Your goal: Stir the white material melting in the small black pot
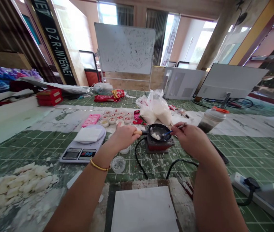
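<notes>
My left hand is closed round the wooden handle of a small black frying pan. The pan rests on a little red and grey hot plate. White lumps lie in the pan, with what looks like clear liquid around them. My right hand is closed on a thin tool with a blue end, whose tip is down in the pan beside the lumps. Its exact kind is too small to make out.
Left stands a kitchen scale; white flakes are heaped nearer me. A clear cup sits before the hot plate, several filled cups behind. White-filled bags, a lidded jar, scissors and a power strip are around.
</notes>
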`<act>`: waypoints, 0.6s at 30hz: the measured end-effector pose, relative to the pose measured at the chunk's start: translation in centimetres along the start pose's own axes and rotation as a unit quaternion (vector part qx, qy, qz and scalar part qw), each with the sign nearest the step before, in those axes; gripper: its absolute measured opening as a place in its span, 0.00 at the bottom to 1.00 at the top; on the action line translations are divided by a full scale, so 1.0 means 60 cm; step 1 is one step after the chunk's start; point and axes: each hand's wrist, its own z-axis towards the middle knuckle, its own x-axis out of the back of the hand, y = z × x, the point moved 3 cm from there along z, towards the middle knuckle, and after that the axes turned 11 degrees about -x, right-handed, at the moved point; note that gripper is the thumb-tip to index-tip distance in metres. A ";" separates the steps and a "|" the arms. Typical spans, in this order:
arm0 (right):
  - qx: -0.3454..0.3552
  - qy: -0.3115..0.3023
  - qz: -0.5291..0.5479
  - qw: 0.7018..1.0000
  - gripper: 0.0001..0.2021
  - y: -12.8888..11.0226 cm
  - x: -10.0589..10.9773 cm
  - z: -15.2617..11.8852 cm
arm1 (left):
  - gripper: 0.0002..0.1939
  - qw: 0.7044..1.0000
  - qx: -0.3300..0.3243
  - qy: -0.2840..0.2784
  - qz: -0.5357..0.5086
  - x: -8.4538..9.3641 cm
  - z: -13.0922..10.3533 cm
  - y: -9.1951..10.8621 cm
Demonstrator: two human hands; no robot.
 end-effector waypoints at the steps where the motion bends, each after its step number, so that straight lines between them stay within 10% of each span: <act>1: 0.002 0.002 0.019 1.000 0.16 0.001 0.003 -0.002 | 0.15 1.000 0.001 -0.002 0.003 -0.001 0.000 0.000; 18: 0.012 0.001 0.017 1.000 0.16 -0.002 -0.003 0.003 | 0.14 1.000 0.005 0.005 0.004 -0.002 0.000 0.000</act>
